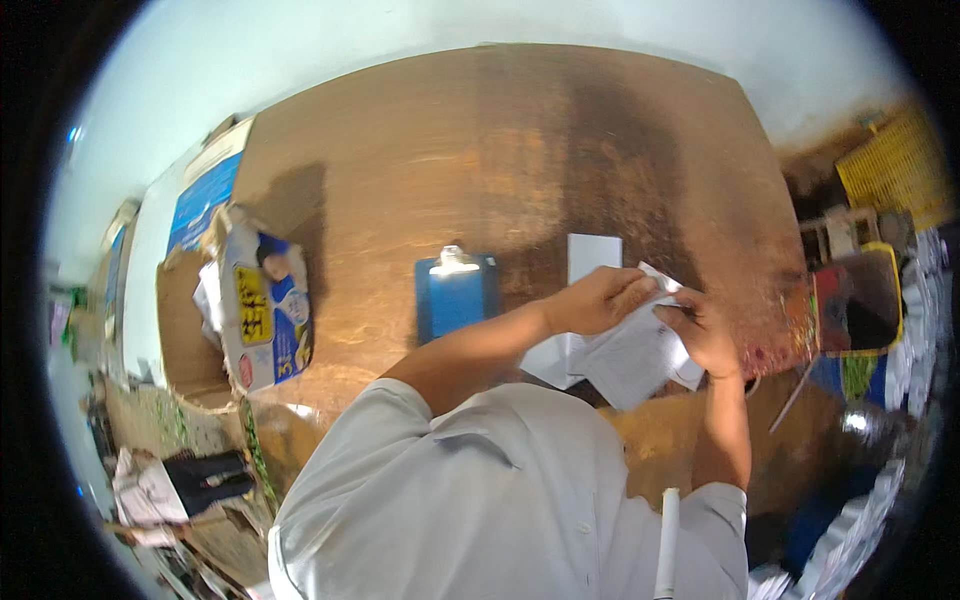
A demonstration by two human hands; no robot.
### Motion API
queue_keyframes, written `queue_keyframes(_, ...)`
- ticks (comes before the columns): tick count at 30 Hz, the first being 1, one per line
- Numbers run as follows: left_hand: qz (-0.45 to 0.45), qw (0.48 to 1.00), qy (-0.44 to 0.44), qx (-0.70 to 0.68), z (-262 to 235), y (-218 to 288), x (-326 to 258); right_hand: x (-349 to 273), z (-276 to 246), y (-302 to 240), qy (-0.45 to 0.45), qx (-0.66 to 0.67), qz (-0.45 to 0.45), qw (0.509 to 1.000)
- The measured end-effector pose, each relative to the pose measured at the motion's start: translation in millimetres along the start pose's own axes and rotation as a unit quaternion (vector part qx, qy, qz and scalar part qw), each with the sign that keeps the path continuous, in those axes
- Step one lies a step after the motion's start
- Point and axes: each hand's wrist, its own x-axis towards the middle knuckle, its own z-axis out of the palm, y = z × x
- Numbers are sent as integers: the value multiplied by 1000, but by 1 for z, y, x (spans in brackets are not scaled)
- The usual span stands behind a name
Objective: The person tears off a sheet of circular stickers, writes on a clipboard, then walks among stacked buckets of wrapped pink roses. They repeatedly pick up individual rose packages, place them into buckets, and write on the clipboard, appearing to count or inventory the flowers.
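Note:
Both hands are closed on the top edge of a sheet of paper point(625, 358) with faint print, held above the right part of the brown table. My left hand point(612, 298) pinches it from the left, with the thumb near the upper edge. On the other side, my right hand point(705, 332) grips it with bent fingers. Beneath and beyond the sheet lies a white paper pad or booklet point(594, 256), partly covered by my left arm and the sheet. A blue clipboard point(452, 300) with a metal clip lies left of my left forearm.
A torn cardboard box point(195, 335) with papers inside stands at the table's left edge. The brown tabletop point(400, 150) reaches to a pale wall. Right of the table are a yellow-rimmed bin point(897, 300) and a yellow basket point(895, 170).

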Motion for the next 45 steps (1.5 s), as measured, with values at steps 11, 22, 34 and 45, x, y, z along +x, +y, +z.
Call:
queue_keyframes(11, 43, 994, -100, 18, 26, -28, -3, -22, -67, -53, 71, -171, 72, 980)
queue_keyframes(22, 145, 983, -94, -68, 52, 20, 32, -72, -172, -68, 214, -172, 133, 952)
queue_keyframes(34, -17, 996, -34, 81, 53, 35, 4, -89, -117, -19, 194, 55, 38, 979)
queue_keyframes(45, -129, 984, 19, 117, 53, 8, 19, -104, -70, 12, 161, 335, -39, 928)
